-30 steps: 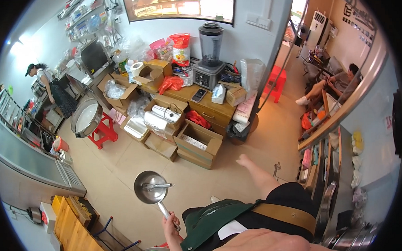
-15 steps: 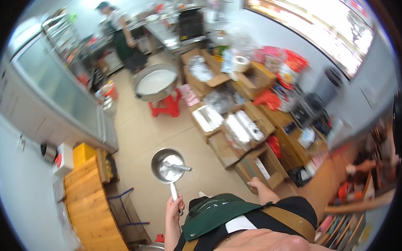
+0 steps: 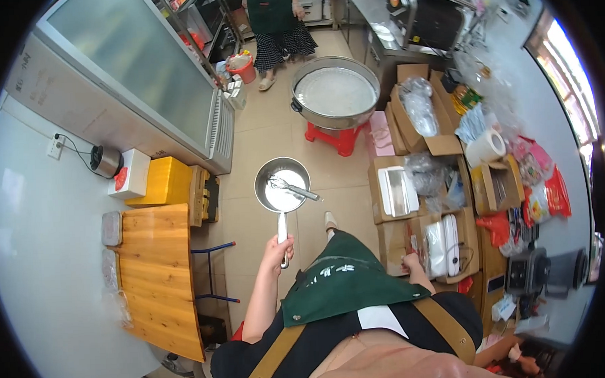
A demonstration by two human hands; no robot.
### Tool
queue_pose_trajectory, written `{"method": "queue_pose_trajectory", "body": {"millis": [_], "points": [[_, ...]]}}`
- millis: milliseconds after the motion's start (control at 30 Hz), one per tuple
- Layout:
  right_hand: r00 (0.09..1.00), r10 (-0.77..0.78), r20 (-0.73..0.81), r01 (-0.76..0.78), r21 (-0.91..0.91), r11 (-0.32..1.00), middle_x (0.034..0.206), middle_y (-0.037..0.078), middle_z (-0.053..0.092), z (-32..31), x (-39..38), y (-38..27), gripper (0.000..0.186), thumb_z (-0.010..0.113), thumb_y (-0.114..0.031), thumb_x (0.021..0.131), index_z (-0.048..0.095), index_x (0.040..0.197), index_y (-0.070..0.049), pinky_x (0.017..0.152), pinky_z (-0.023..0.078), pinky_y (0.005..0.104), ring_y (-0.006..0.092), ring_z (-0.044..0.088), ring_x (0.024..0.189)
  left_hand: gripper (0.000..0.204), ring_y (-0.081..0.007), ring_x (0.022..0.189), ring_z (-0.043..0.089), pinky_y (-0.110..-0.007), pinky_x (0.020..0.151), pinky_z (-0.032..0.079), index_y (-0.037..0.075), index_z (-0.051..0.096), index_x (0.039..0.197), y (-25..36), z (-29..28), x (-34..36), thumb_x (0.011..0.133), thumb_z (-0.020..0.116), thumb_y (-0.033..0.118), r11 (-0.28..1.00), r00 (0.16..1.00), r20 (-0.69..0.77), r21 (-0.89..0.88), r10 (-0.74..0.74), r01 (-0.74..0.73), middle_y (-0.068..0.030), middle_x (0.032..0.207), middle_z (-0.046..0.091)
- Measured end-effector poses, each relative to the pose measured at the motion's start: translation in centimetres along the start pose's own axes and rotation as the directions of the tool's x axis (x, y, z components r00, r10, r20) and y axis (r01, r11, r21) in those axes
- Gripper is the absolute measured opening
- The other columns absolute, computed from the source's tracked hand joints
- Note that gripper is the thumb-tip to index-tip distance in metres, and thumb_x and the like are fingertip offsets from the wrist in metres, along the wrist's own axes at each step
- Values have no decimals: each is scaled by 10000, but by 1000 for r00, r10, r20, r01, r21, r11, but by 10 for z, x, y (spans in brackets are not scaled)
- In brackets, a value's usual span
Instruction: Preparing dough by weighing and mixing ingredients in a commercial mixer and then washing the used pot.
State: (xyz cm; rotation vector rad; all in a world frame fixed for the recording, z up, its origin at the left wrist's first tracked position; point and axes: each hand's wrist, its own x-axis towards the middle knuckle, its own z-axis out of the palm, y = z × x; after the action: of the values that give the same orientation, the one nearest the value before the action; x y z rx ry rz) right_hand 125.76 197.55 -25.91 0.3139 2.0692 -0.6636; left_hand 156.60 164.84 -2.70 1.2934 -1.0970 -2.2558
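Observation:
My left hand (image 3: 277, 254) is wrapped round the handle of a steel saucepan (image 3: 264, 197), which I carry out in front of me over the floor. In the pan lies a metal whisk (image 3: 286, 185), its handle sticking out over the right rim. My right hand (image 3: 411, 261) hangs low at my right side, fingers loosely curled and nothing visible in it. From above it overlaps an open cardboard box (image 3: 392, 242); whether it touches the box I cannot tell.
Ahead, a wide round steel pan (image 3: 372, 96) rests on a red stool (image 3: 344, 142). Open cartons line the right, with a blender (image 3: 529, 274) beyond. A wooden folding table (image 3: 155, 274) and a glass-door fridge (image 3: 145, 68) stand left. Another person (image 3: 273, 13) in a green apron is farther ahead.
My view has turned and moved forward, so the round pan, stool and cartons appear nearer. The saucepan stays in my left hand. The other person now shows only from the torso down.

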Motion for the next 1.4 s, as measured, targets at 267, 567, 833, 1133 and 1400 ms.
{"method": "queue_pose_trajectory", "body": {"millis": [267, 567, 833, 1133, 1400], "points": [[871, -485, 77, 473, -397, 786, 572, 138, 578, 33, 77, -277, 278, 541, -248, 780, 590, 714, 18, 413, 455, 331, 201, 576, 484, 105, -96, 408, 413, -212, 379, 328, 30, 468, 860, 114, 0, 107, 780, 529, 62, 997, 994, -89, -38, 58, -61, -13, 538, 426], [583, -811, -51, 779, -248, 576, 662, 132, 590, 114, 101, -448, 272, 578, -208, 749, 583, 876, 33, 526, 460, 335, 195, 578, 563, 81, -98, 418, 416, -216, 386, 333, 31, 478, 840, 219, -15, 247, 778, 530, 47, 1000, 999, 37, 28, -12, 11, -11, 529, 425], [999, -47, -14, 46, -64, 997, 551, 109, 519, 122, 69, -359, 170, 561, -140, 744, 550, 702, 24, 369, 400, 341, 198, 506, 424, 91, -92, 407, 408, -216, 377, 322, 38, 481, 846, 301, 3, 357, 779, 537, 65, 975, 970, 214, 212, -116, 70, -3, 541, 435], [974, 205, -93, -179, 237, 955, 551, 121, 518, 95, 60, -359, 223, 566, -180, 777, 528, 725, 34, 352, 415, 318, 204, 541, 450, 85, -96, 409, 407, -217, 377, 310, 36, 485, 855, 339, 61, 428, 778, 517, 55, 973, 945, 305, 227, -117, 47, 8, 527, 420], [989, -81, -128, 109, 228, 968, 655, 98, 551, 60, 108, -449, 201, 522, -166, 809, 544, 857, 27, 358, 435, 273, 163, 548, 484, 80, -98, 416, 400, -220, 392, 324, 38, 478, 838, 365, 101, 469, 776, 523, 58, 992, 956, 276, 106, -96, 69, -2, 543, 423]]}}
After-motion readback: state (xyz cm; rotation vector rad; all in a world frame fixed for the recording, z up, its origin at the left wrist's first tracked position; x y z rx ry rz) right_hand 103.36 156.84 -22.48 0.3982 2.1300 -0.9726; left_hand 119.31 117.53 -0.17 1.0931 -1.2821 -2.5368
